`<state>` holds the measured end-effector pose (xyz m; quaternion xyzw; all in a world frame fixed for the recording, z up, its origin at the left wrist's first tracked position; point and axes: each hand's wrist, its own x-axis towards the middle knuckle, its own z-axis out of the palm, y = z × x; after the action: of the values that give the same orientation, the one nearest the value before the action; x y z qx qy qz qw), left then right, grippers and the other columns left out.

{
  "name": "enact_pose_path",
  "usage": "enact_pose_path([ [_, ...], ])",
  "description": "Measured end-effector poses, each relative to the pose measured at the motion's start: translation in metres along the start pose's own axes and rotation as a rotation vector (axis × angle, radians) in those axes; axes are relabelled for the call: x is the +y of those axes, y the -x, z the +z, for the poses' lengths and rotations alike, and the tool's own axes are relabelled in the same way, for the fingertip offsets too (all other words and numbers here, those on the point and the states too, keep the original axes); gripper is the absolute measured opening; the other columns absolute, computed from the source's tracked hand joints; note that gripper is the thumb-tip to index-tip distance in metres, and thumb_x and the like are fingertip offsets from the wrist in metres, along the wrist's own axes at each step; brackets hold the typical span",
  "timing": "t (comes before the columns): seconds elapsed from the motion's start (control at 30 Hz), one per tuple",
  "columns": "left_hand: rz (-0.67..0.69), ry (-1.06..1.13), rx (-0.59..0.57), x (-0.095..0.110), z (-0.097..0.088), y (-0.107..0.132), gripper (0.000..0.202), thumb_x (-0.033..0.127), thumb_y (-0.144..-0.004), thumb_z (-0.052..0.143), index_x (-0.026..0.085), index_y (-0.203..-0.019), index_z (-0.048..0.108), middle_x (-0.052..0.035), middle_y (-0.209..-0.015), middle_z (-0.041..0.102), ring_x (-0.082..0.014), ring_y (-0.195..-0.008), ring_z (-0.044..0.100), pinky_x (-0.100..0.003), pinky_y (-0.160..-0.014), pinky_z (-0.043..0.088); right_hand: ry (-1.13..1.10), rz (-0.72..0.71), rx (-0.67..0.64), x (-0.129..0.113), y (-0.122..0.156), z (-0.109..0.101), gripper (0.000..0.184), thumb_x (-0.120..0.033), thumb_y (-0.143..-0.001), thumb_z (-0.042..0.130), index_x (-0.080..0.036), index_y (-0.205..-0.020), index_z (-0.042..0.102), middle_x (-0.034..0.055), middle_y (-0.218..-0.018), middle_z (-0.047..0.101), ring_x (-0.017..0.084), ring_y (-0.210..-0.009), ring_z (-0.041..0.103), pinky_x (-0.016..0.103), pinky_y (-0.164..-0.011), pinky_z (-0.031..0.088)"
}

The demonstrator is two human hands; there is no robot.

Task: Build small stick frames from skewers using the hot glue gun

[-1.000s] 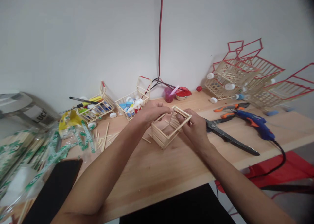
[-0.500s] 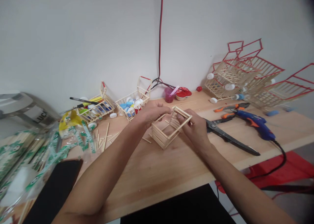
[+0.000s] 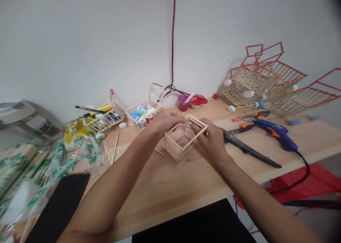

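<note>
A small open basket frame of thin wooden sticks (image 3: 174,149) is tilted on the wooden table, between my two hands. My left hand (image 3: 166,121) curls round its far left side with the fingers closed at the upper edge. On the right, my right hand (image 3: 211,136) grips the frame's right side, thumb inside and fingers behind. Parts of the far side are hidden by the hands. Loose stick pieces (image 3: 116,149) lie left of the frame. Large black scissors (image 3: 250,150) lie just right of my right hand.
Stick carts with red edges (image 3: 290,72) stand at the back right. Orange-handled pliers (image 3: 252,116) and a blue glue gun (image 3: 278,133) lie before them. Two carts holding bottle caps (image 3: 144,113) stand at the back left. Packaged sticks (image 3: 23,165) and a black phone (image 3: 60,207) lie left.
Both hands keep the same hold on the stick frame. The whole view has shifted very slightly; nothing else has visibly moved.
</note>
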<state>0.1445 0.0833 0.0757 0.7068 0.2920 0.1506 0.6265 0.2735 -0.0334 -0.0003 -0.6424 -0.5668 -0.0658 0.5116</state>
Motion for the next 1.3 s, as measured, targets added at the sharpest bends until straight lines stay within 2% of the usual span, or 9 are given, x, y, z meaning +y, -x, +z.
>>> enact_pose_path([
  [1.3, -0.01, -0.013, 0.006, 0.0015, -0.0004, -0.0004, 0.026, 0.013, -0.079, 0.061, 0.014, -0.054, 0.053, 0.0036, -0.045, 0.045, -0.0039, -0.04, 0.036, -0.021, -0.043, 0.024, 0.039, 0.021, -0.008, 0.0009, 0.0, 0.0022, 0.015, -0.026, -0.089, 0.052, -0.017, -0.082, 0.062, 0.0017, -0.075, 0.059, 0.013, -0.065, 0.052, 0.026, -0.059, 0.036],
])
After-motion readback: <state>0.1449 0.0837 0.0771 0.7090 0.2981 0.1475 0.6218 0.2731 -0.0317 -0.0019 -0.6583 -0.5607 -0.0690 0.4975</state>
